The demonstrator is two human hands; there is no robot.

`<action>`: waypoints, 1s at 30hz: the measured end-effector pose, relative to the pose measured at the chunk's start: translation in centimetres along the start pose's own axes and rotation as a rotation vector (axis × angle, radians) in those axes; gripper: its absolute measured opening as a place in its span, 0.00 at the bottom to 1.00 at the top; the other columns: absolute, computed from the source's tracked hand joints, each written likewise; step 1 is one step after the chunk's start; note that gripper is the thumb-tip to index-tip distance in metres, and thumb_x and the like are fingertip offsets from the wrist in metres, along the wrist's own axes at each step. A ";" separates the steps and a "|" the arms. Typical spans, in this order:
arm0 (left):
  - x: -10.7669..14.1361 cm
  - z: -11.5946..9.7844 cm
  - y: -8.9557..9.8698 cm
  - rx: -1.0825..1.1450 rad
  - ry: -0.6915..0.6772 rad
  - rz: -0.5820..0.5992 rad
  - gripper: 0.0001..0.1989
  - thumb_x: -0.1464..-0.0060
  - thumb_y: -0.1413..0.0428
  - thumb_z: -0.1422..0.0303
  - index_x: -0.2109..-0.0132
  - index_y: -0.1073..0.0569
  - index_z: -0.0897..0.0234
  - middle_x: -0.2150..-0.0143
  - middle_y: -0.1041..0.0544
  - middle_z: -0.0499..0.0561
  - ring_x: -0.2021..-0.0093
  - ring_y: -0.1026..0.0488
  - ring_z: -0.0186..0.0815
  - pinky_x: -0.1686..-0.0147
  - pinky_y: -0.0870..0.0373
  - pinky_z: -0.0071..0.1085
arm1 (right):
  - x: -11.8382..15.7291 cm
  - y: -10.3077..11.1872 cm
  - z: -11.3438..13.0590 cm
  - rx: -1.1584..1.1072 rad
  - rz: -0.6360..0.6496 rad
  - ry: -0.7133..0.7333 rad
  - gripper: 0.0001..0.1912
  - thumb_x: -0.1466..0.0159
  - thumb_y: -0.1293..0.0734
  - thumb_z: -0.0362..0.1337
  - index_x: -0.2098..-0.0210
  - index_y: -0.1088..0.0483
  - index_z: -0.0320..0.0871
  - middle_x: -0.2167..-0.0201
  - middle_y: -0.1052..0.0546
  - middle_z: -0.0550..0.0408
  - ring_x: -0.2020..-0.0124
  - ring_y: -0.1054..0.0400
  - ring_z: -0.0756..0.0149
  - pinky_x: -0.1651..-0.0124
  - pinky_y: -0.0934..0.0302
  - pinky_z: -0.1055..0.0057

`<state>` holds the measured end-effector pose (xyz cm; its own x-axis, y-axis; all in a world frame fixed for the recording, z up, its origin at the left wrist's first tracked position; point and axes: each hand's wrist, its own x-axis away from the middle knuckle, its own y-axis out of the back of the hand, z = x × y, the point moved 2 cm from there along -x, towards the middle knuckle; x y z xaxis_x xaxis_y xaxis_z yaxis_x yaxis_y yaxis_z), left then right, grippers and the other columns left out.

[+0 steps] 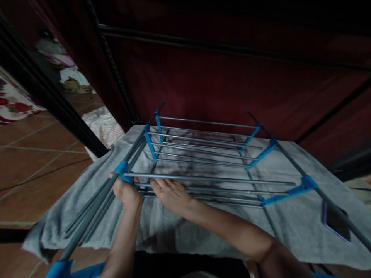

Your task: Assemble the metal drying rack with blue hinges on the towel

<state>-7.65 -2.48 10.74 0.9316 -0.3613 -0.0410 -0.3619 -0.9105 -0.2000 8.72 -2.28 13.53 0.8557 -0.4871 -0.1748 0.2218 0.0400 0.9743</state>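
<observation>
A rack of grey metal tubes (214,178) with blue plastic joints lies on a grey cloth. My left hand (126,191) is wrapped round the blue joint (122,168) on the rack's left side tube. Just right of it, my right hand (171,193) rests on the cross tubes near their left ends, its fingers curled over a tube. The far cross tubes run between blue brackets on both sides. On the right, another blue bracket (303,189) joins the side tube; the top near tube's right end lies beside it.
The grey cloth (214,231) lies under the rack. A phone (336,220) rests on it at the right. A dark red panel (203,81) stands behind. Striped fabric (104,125) and a tiled floor (43,162) with a cable are at the left.
</observation>
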 end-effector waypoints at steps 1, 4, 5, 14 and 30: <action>0.1 0.2 0.2 -0.002 0.004 0.005 0.30 0.36 0.59 0.43 0.75 0.35 0.60 0.83 0.37 0.44 0.81 0.41 0.32 0.79 0.44 0.30 | -0.1 0.1 -0.1 -0.019 0.015 -0.014 0.23 0.29 0.47 0.28 0.36 0.39 0.38 0.46 0.25 0.43 0.49 0.28 0.59 0.48 0.32 0.63; 0.0 0.7 0.7 0.017 0.034 0.057 0.32 0.41 0.56 0.37 0.75 0.34 0.60 0.83 0.37 0.44 0.82 0.42 0.31 0.80 0.44 0.30 | -0.3 0.2 -0.2 -0.070 0.056 -0.063 0.27 0.30 0.47 0.26 0.34 0.39 0.42 0.42 0.26 0.44 0.45 0.29 0.59 0.45 0.33 0.65; -0.1 0.9 0.7 0.043 0.049 0.076 0.32 0.43 0.54 0.36 0.76 0.34 0.60 0.83 0.37 0.44 0.81 0.42 0.30 0.79 0.44 0.29 | -0.3 0.2 -0.2 -0.078 0.070 -0.075 0.28 0.31 0.47 0.25 0.34 0.39 0.42 0.42 0.26 0.44 0.44 0.29 0.59 0.44 0.34 0.65; 0.1 0.9 0.6 0.190 0.172 0.104 0.33 0.48 0.47 0.35 0.79 0.35 0.61 0.84 0.38 0.44 0.83 0.43 0.28 0.81 0.44 0.27 | -0.7 0.4 -0.5 -0.103 0.150 -0.122 0.32 0.32 0.49 0.25 0.32 0.40 0.44 0.38 0.27 0.44 0.45 0.27 0.57 0.45 0.33 0.64; -0.3 1.6 0.6 0.190 0.216 0.052 0.30 0.47 0.45 0.38 0.78 0.37 0.61 0.85 0.38 0.43 0.85 0.44 0.27 0.83 0.46 0.26 | -1.0 0.5 -1.2 -0.147 0.165 -0.091 0.33 0.33 0.48 0.24 0.30 0.42 0.43 0.36 0.29 0.45 0.39 0.31 0.56 0.39 0.36 0.64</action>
<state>-8.04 -2.58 9.10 0.8755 -0.4598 0.1488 -0.3774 -0.8428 -0.3838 8.49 -0.72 14.03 0.8420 -0.5395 0.0049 0.1539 0.2488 0.9563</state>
